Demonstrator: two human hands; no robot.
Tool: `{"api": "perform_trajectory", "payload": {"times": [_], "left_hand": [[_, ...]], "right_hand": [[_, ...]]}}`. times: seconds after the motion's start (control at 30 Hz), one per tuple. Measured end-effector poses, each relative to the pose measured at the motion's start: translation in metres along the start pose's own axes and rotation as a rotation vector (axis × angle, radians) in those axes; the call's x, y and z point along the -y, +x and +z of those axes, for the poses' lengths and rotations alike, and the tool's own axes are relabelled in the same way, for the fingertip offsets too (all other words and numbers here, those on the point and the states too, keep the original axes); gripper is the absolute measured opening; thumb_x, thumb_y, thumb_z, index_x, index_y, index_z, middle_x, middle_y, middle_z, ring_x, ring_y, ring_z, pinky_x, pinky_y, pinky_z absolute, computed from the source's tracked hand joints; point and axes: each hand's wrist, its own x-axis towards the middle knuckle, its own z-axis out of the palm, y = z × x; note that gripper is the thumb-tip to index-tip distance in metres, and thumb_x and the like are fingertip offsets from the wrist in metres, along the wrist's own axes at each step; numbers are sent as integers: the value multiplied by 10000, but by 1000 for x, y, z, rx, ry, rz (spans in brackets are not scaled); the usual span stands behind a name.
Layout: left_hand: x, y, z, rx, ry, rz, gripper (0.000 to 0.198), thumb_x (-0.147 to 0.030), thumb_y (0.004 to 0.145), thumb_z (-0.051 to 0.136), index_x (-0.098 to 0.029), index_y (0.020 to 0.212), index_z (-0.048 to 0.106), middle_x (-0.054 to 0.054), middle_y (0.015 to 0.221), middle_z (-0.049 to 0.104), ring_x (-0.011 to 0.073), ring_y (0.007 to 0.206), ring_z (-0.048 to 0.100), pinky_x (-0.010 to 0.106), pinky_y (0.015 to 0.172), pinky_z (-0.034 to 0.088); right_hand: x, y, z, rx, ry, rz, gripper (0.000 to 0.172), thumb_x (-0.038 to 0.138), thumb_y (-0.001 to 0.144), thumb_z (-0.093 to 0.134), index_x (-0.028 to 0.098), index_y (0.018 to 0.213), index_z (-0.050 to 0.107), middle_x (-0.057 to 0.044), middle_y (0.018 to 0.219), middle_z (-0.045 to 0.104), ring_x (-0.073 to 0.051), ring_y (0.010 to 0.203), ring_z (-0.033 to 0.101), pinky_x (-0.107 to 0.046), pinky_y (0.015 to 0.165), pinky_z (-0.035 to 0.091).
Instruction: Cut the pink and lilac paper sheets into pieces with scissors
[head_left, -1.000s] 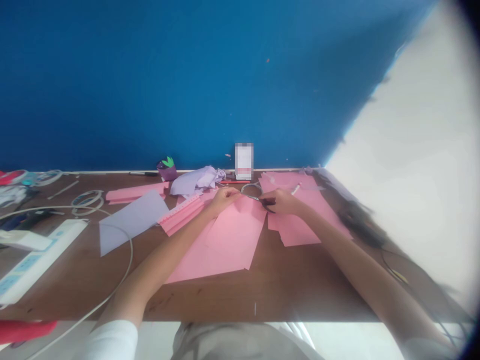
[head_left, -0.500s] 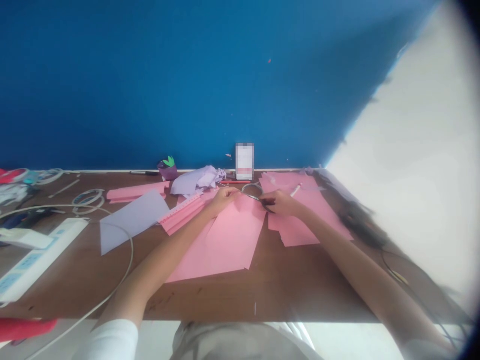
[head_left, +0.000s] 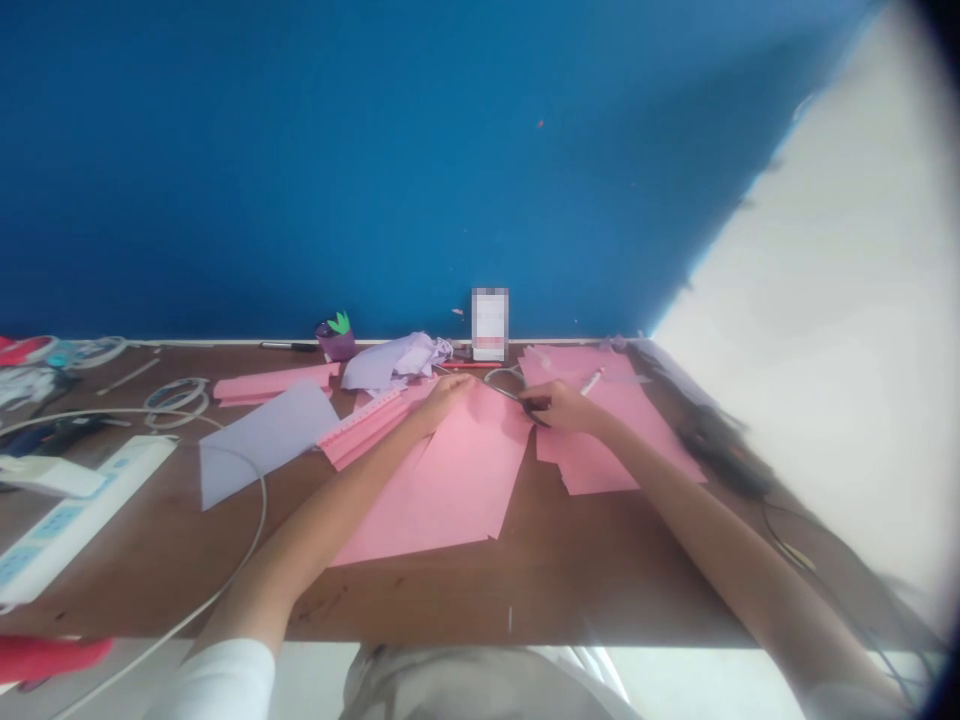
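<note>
Starting nearest us, the pink sheet (head_left: 480, 470) spreads below both sets of fingers; its loose near end could drag and pull the blades off line. At its top edge our left hand (head_left: 448, 394) seems to pinch with fingers closed, and a weak grip there might let the paper buckle. Just right of those fingers, our right hand (head_left: 559, 405) is curled round the scissors (head_left: 534, 408); how far the blades part we cannot tell, but aimed leftwards they could nick the left fingertips. Beyond the fingers, a careless reach might shove the ring (head_left: 495, 371) or topple the phone (head_left: 490, 322)
</note>
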Motion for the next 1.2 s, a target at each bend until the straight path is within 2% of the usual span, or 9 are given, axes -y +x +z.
{"api": "perform_trajectory", "payload": {"times": [0.13,0.33,0.6,1.0,1.2], "left_hand": [[-2,1,0,-15,31,-9,292,-424,813,513,-154,773,618,45,855,622,185,866,523,297,830,379],[-2,1,0,4,27,31,288,-419,807,511,-152,762,608,32,823,610,168,831,522,280,822,377],[-1,0,0,0,37,48,280,-407,815,505,-151,747,596,27,795,590,159,798,506,273,792,377],[-5,-3,1,-18,71,40,268,-386,816,497,-159,734,613,27,811,617,171,834,528,285,828,367],[-6,-5,0,13,71,58,206,-337,803,530,-154,712,557,-18,683,531,123,685,483,252,695,370]], "right_hand": [[-3,0,0,8,-22,0,217,195,715,485,184,837,665,28,607,557,-101,534,443,-234,530,326],[-4,0,1,25,-32,-23,182,190,711,477,186,765,651,30,588,555,-101,527,446,-237,523,318],[-3,1,0,44,-16,-19,217,192,706,497,186,821,680,21,592,579,-109,523,455,-241,510,323],[-5,1,-1,54,-8,-19,241,187,701,499,196,840,695,16,610,597,-114,516,465,-249,516,328],[-8,0,-3,29,-64,-25,204,175,699,466,184,760,661,23,600,569,-105,532,446,-238,516,298]]}}
